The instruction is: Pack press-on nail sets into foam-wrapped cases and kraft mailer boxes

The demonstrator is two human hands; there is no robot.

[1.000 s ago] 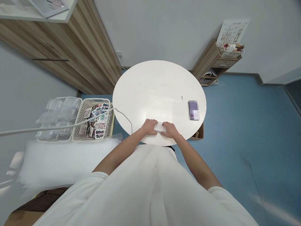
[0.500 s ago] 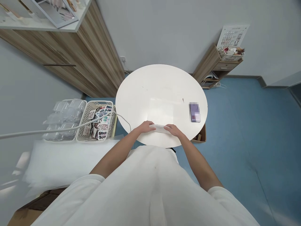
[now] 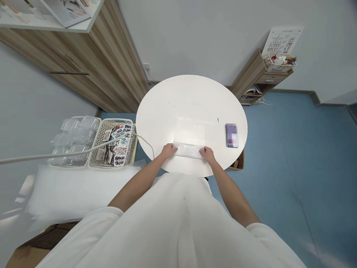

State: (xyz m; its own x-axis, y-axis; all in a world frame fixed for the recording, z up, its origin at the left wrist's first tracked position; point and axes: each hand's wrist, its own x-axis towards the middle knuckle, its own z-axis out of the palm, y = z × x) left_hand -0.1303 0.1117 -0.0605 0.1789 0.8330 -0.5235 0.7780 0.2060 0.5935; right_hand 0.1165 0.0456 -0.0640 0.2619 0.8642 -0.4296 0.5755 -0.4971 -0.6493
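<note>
A long, flat white folded sheet lies near the front edge of the white round table. My left hand pinches its left end, fingers closed around the edge. At the opposite end, my right hand grips the right edge with the fingers curled in. The sheet's surface looks slightly wrinkled and somewhat glossy; its exact material is hard to make out.
A blurred purple item lies at the table's right. Left of the table are a basket of printed cards, clear plastic boxes and stacked white sheets. A white cable crosses there. Behind right stands a small cabinet.
The folded sheet has spread wider and now lies flatter on the table. My hands have moved from its top surface to its two ends, slightly farther apart.
</note>
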